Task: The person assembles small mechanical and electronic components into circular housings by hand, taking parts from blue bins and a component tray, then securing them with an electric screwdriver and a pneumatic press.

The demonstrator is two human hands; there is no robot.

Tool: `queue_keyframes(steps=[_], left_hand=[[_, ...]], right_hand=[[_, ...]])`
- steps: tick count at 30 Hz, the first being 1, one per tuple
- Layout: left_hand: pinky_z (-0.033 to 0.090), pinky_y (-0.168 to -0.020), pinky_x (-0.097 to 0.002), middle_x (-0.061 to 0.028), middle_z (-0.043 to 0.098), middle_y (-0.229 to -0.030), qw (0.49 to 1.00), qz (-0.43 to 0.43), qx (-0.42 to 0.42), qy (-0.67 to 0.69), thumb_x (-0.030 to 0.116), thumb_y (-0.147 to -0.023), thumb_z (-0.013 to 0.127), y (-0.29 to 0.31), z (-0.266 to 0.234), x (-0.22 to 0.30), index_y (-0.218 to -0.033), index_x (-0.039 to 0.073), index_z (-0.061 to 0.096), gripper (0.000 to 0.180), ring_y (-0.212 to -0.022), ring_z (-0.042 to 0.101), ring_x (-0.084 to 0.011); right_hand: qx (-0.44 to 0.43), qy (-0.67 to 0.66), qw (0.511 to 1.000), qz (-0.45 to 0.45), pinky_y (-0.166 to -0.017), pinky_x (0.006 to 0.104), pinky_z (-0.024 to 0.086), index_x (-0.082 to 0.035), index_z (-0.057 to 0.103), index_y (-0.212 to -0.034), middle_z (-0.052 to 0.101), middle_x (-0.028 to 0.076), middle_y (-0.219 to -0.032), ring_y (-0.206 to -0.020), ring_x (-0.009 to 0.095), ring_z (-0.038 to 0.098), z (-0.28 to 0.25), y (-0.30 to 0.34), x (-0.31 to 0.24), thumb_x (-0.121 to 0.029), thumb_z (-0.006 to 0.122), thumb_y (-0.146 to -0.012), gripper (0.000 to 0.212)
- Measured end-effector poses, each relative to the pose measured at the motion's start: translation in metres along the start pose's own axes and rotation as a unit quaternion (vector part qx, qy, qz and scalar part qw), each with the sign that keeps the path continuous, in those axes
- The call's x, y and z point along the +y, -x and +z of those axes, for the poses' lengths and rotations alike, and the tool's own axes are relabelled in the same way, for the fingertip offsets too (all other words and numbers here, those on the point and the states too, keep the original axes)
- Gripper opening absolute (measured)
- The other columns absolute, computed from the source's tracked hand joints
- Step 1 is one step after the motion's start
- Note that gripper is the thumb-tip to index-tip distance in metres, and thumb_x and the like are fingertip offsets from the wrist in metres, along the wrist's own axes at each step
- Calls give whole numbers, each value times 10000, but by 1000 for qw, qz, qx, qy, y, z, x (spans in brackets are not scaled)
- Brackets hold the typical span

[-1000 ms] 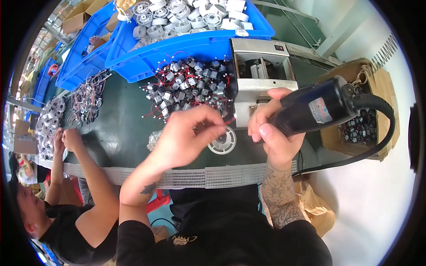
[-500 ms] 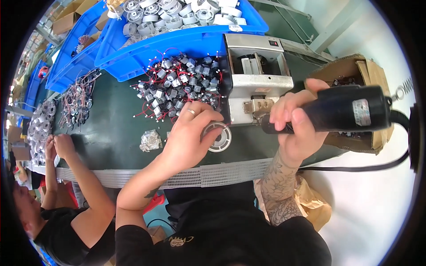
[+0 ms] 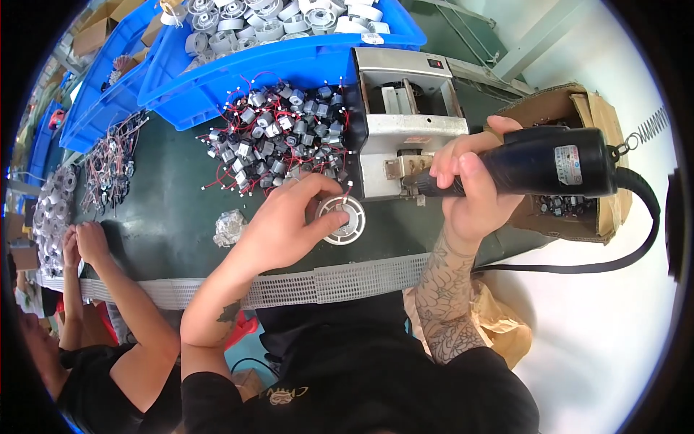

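Observation:
My left hand presses down on a round white plastic part lying on the dark green table, fingers on its left rim. My right hand grips a black electric screwdriver held sideways, its tip pointing left toward the grey metal machine. A black cable runs from the tool's rear. Just above the left hand lies a pile of small motors with red and black wires.
Blue bins with several white round parts stand at the back. A cardboard box of parts sits to the right. A co-worker's hands work at the left beside wire bundles. A crumpled foil piece lies near.
My left hand moved down and settled on the round white part. My right hand swung the screwdriver to horizontal and brought its tip to the machine's front.

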State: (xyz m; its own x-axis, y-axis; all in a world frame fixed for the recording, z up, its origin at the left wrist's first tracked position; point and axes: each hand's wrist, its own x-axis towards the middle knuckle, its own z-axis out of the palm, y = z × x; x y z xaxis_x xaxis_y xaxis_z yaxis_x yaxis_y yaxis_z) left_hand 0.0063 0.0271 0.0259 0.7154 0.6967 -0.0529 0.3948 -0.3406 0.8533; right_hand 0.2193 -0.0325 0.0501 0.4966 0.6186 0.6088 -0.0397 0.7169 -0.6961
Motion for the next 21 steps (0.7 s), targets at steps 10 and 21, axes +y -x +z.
queue_keyframes(steps=[10,21], left_hand=[[460,-652,-245,-45,613,-878,994,12,-53,91,63,-870,648,-7,5,-9,-1077,-3,589,225,-741,549,-85],[453,-636,-345,-124,602,-799,992,48,-21,112,137,-840,661,-6,8,-13,-1018,21,600,221,-702,582,-223]], right_hand=[[-151,-30,982,111,-466,305,416,53,306,-1302,472,51,-659,-488,150,470,15,9,-23,-167,622,-837,604],[-203,-85,970,101,-501,322,441,6,306,-1321,503,53,-679,-516,165,503,49,21,-11,-175,652,-837,622]])
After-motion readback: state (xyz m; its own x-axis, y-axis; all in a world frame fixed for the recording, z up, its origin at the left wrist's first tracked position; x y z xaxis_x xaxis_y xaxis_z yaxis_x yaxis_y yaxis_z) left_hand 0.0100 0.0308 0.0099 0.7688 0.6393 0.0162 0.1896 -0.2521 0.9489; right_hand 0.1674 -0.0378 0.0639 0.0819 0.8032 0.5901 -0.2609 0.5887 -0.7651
